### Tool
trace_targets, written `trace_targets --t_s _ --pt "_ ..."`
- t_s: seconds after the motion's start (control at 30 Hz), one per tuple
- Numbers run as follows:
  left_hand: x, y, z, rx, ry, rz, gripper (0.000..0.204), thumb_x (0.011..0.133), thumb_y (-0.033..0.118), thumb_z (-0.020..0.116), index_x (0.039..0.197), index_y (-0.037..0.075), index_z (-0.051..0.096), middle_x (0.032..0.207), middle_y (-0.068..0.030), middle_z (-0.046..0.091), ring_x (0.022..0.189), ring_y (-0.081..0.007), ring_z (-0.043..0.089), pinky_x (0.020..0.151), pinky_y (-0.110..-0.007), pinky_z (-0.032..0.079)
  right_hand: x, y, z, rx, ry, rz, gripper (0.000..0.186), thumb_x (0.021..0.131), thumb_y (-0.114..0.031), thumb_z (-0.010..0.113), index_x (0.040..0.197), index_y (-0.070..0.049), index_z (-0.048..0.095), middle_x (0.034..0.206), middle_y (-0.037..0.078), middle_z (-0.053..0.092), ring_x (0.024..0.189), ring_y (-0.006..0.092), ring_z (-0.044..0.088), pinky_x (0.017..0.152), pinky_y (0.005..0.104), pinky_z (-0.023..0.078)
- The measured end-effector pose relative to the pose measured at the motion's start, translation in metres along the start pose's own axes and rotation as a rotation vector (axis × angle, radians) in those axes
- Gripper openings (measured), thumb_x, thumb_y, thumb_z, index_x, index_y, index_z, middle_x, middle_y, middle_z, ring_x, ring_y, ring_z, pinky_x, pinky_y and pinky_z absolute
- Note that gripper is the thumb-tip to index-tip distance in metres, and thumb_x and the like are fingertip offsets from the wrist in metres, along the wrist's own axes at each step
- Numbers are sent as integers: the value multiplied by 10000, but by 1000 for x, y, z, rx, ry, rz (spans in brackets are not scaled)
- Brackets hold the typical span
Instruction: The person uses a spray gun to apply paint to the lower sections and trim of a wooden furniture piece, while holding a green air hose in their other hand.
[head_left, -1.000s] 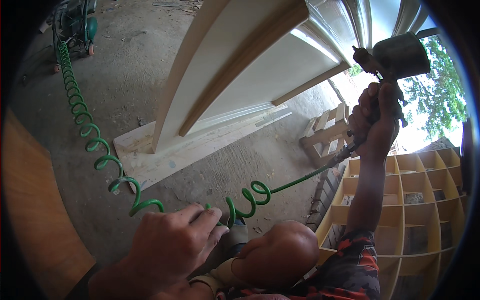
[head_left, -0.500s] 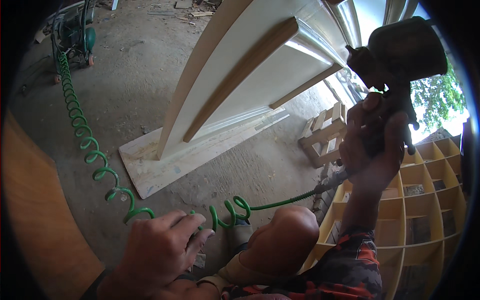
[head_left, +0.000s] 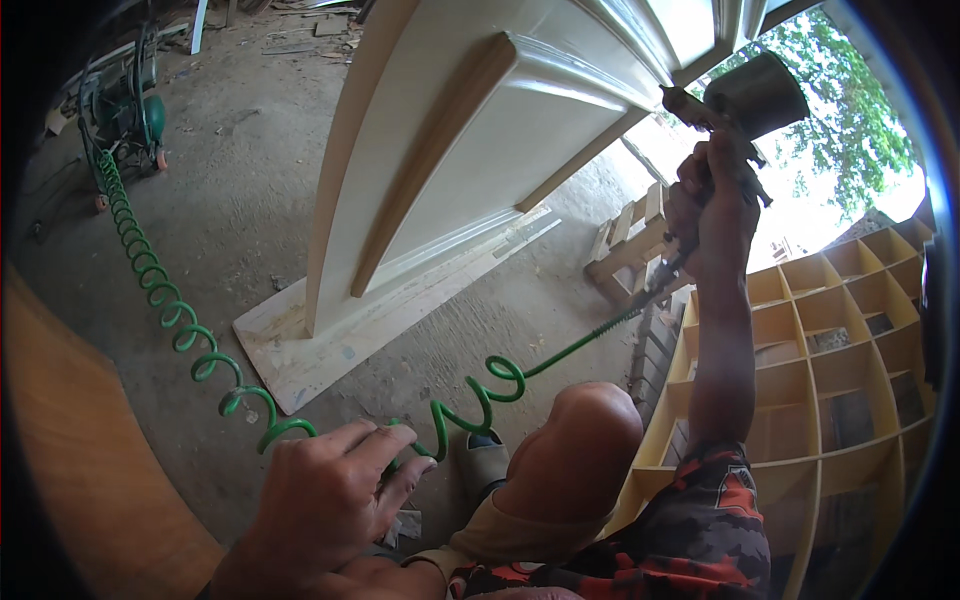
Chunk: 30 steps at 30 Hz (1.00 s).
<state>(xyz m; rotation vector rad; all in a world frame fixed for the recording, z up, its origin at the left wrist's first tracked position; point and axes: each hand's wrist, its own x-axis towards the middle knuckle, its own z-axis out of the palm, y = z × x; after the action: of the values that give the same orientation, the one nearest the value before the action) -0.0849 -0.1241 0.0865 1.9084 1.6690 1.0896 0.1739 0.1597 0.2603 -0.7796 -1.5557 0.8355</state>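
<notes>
My right hand (head_left: 718, 210), at the upper right with the arm stretched out, is closed around the handle of a paint spray gun (head_left: 757, 95). The gun's dark cup sits on top, and its nozzle points left at a pale, curved panel (head_left: 450, 190) with raised mouldings. From the handle a coiled green air hose (head_left: 480, 400) runs down to my left hand (head_left: 335, 480) at the lower centre. The thumb and fingers there pinch the hose, with my palm hidden. The panel stands tilted on a paint-marked board (head_left: 290, 365) on the floor.
At the far left the hose reaches a green wheeled air compressor (head_left: 125, 120). A yellowish wooden grid frame (head_left: 785, 330) fills the right side, beside a small wooden crate (head_left: 630, 240). A curved orange-brown sheet (head_left: 80, 430) borders the lower left. My bent knee (head_left: 590, 430) is below the hose.
My right hand has carried the spray gun farther away and slightly left, straightening the arm. The hose's near coils have risen. My left hand keeps its pinch, and the view has shifted slightly.
</notes>
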Motion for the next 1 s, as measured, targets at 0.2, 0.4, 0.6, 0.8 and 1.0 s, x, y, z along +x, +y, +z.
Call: trace_targets --t_s 0.2,0.4,0.6,0.8,1.0 --pt "4 6 3 -20 24 9 260 879 172 918 1050 38 776 895 -156 778 762 -357 768 651 -433 596 26 19 -13 13 94 1 400 1114 -410 702 935 -68 600 704 25 554 434 85 415 405 291 268" --pt "5 12 6 -22 26 14 271 877 159 913 1071 31 774 917 -160 782 805 -366 774 687 -435 602 39 26 -15 -51 226 19 374 1108 -406 708 955 -79 609 716 23 582 444 86 440 417 291 296" --pt "1 10 3 -13 33 15 282 873 156 915 1084 26 780 918 -171 779 818 -374 775 704 -435 604 29 25 -9 9 141 44 358 1106 -370 715 943 -68 609 706 20 576 445 92 431 407 285 283" --pt "-8 5 -5 -26 25 -26 277 863 144 918 1068 13 787 908 -181 777 819 -378 775 718 -432 601 -25 -2 33 42 32 -1 367 1115 -378 707 910 -87 614 671 2 550 433 97 416 409 294 260" --pt "-25 -3 -17 4 31 -42 233 915 185 883 1069 55 768 860 -129 757 733 -343 750 647 -443 579 -65 -31 66 37 -154 -53 369 1166 -410 603 1020 -72 593 674 10 512 417 84 391 417 289 282"
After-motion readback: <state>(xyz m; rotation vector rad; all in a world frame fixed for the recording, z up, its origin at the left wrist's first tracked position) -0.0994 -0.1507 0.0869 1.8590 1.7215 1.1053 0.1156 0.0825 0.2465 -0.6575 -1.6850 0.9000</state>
